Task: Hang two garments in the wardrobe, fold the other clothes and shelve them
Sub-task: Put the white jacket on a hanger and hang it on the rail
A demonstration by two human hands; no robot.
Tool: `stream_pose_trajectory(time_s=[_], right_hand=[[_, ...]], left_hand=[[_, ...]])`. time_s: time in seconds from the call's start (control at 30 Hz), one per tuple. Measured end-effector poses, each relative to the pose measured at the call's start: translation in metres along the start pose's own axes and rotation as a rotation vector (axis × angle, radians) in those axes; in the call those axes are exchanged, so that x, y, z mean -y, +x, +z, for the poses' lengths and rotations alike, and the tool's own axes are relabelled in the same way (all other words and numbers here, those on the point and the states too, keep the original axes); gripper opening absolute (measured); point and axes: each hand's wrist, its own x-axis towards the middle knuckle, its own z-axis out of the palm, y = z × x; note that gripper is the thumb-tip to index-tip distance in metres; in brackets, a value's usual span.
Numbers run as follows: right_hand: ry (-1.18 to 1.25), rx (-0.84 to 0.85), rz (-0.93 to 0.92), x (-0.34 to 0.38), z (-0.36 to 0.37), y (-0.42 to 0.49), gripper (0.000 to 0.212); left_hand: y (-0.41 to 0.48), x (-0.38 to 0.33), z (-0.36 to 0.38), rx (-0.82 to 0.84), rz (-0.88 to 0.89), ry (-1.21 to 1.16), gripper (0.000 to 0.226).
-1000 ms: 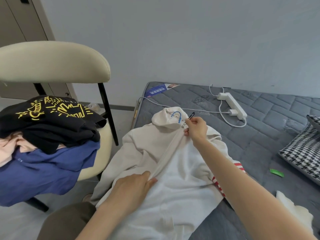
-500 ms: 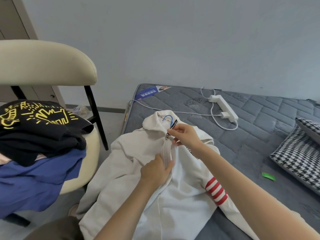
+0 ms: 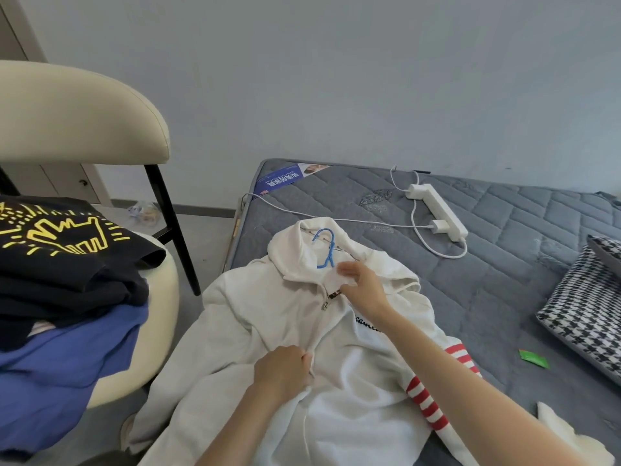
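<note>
The left hand (image 3: 282, 369) has slid lower down the front of the hoodie (image 3: 268, 314) than half a second ago. The right hand (image 3: 361, 290) has let go of the zipper pull (image 3: 324, 303), which now hangs just below the collar. The left hand grips a fold of cloth beside the zipper, fingers curled. The right hand is at the collar and seems to pinch its edge, though blur hides the fingertips. The hoodie lies front up on the bed (image 3: 504, 297), with a blue hanger (image 3: 325, 245) showing at the neck. A black shirt (image 3: 67, 257) and a blue garment (image 3: 67, 364) are piled on the chair (image 3: 84, 112) at left.
</note>
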Motion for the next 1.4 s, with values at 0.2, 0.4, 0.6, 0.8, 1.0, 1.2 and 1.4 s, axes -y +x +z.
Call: stream_pose_trajectory(time_s=[0.2,0.4,0.6,0.8,1.0,1.2,1.4], right_hand=[[-0.332,-0.153,-0.191,-0.002,0.009,0.04,0.043],[-0.428,0.112,0.072,0.002,0.014,0.078,0.017],[-0.481,0.183,0.098,-0.005,0.007,0.081,0.035],[-0.414,-0.137,-0.023,0.047,-0.049,0.076,0.033],[-0.415,-0.186,-0.189,0.11,-0.083,0.04,0.029],[-0.302,-0.191,-0.345,0.181,-0.12,0.001,0.029],[-0.203,-0.244,-0.53,0.268,-0.144,-0.047,0.024]], left_hand=[[0.01,0.004,0.001,0.093,0.024,-0.046,0.035],[0.013,0.006,0.0,0.092,0.055,-0.041,0.042],[0.007,0.004,-0.004,0.08,0.057,-0.048,0.033],[0.002,0.004,-0.002,0.087,0.022,-0.077,0.04],[-0.015,-0.006,-0.011,-0.089,0.036,-0.104,0.038],[-0.035,-0.019,-0.06,-0.345,0.136,-0.391,0.017],[-0.067,-0.044,-0.185,-0.78,0.292,-0.891,0.012]])
